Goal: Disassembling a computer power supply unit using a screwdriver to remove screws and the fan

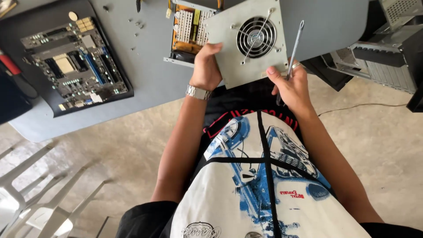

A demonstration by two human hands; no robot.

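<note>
White shirt [264, 194] with a blue print fills the bottom of the frame, closest to the lens. Both forearms reach up from it to the counter [145, 75] edge.

Left hand [206, 66], metal watch [198, 92] on the wrist: grip clenched on the left edge of a grey metal cover plate [229, 48], which carries a round fan [256, 37] with a wire guard. Right hand [291, 86]: thumb pressed on the plate's lower right edge, fingers wrapped around a screwdriver [294, 48] whose shaft sticks up past the plate's right side. Plate is lifted and tilted, held over the counter edge, partly covering the open power supply box [187, 28] behind it; circuit board and white heatsinks show inside.

Motherboard [72, 61] lies flat on a dark mat at counter left, well apart from the hands. Few loose screws [137, 24] between it and the box. Open computer case [383, 57] at right. White plastic chairs [39, 194] on the floor, lower left.
</note>
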